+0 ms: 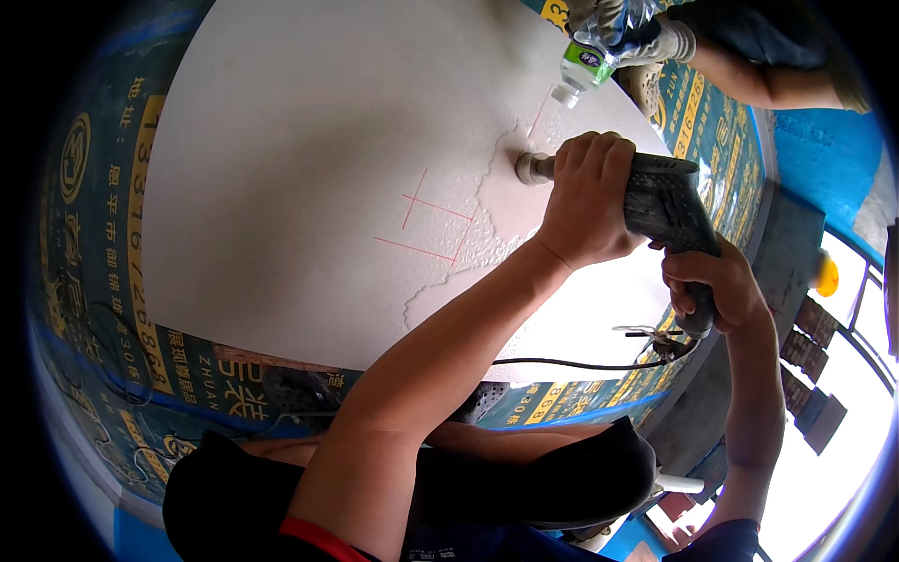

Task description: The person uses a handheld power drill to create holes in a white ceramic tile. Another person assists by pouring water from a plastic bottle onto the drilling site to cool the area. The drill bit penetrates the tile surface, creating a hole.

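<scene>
A dark, dust-covered power drill (660,197) lies level over a large pale tile or board (281,187). My left hand (590,192) wraps round the front of its body, behind the chuck. My right hand (716,286) is closed round the drill's handle. A round metal hole-saw bit (534,169) at its tip meets the pale surface, where a patch of water (510,201) spreads. Red marking lines (435,208) are drawn to the left of the wet patch. At the top right, a co-worker's gloved hand (667,42) tilts a clear plastic bottle (582,67) with a green label, mouth down, near the bit.
Printed green protective sheeting (103,234) covers the floor around the pale board. A black power cord (581,365) runs from the drill handle across the board's near edge. My bent knees are close below it. On the right are a grey ledge (791,229) and stacked brown blocks (810,337).
</scene>
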`<act>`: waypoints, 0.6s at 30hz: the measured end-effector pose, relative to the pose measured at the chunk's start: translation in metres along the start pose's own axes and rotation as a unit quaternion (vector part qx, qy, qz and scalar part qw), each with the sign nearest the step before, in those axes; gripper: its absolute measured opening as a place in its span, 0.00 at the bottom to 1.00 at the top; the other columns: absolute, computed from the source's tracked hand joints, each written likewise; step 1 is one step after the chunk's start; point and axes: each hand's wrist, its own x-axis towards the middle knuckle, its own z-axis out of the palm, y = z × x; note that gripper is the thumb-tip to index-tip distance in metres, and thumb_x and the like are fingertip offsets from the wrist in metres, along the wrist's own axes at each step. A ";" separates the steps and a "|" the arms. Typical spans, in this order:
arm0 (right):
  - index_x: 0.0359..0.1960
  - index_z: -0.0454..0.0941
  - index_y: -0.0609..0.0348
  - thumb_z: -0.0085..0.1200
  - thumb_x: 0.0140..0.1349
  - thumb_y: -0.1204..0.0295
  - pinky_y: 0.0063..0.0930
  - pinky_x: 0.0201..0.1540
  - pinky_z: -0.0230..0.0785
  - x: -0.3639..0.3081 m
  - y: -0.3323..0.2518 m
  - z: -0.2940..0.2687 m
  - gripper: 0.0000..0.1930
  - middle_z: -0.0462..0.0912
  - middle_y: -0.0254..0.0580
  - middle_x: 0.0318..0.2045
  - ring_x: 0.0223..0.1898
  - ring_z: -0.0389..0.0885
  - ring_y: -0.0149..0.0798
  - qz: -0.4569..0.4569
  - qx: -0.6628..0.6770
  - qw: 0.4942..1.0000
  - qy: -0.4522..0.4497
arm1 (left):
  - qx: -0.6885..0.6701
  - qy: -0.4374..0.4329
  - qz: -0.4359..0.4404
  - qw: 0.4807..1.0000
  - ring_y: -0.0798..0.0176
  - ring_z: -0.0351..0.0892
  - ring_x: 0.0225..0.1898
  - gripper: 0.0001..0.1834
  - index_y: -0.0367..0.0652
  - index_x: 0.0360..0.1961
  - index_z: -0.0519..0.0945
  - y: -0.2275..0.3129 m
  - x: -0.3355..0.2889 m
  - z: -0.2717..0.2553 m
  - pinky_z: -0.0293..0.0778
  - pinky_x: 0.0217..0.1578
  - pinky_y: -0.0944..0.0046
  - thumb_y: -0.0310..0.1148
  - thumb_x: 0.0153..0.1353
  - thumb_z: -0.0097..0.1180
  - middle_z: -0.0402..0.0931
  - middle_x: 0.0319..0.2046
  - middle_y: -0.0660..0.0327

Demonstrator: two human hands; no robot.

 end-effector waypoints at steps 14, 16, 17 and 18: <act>0.47 0.81 0.70 0.66 0.56 0.71 0.27 0.23 0.68 0.000 0.012 -0.002 0.19 0.78 0.38 0.21 0.16 0.74 0.31 0.006 0.038 0.999 0.007 | 0.002 -0.013 0.001 1.000 0.40 0.75 0.55 0.45 0.37 0.58 0.69 0.003 -0.002 0.003 0.68 0.58 0.42 0.42 0.41 0.79 0.74 0.52 0.46; 0.47 0.81 0.70 0.67 0.56 0.71 0.27 0.23 0.68 0.001 0.014 -0.001 0.19 0.78 0.38 0.21 0.16 0.75 0.31 0.004 0.036 0.999 0.008 | 0.003 -0.018 -0.002 1.000 0.40 0.75 0.55 0.45 0.37 0.58 0.69 0.003 -0.004 0.003 0.68 0.58 0.42 0.42 0.40 0.79 0.74 0.52 0.46; 0.47 0.81 0.70 0.67 0.55 0.71 0.27 0.23 0.68 0.000 0.014 -0.001 0.19 0.78 0.38 0.21 0.16 0.75 0.31 0.004 0.034 0.999 0.010 | 0.003 -0.017 -0.001 1.000 0.40 0.75 0.55 0.45 0.37 0.58 0.69 0.003 -0.004 0.003 0.68 0.59 0.42 0.42 0.40 0.80 0.75 0.52 0.46; 0.47 0.80 0.70 0.65 0.56 0.72 0.28 0.23 0.68 0.000 0.015 -0.001 0.19 0.78 0.39 0.21 0.16 0.74 0.32 0.004 0.033 0.999 0.010 | 0.002 -0.016 0.000 1.000 0.40 0.75 0.55 0.45 0.37 0.58 0.69 0.003 -0.004 0.003 0.68 0.59 0.42 0.42 0.40 0.80 0.75 0.52 0.46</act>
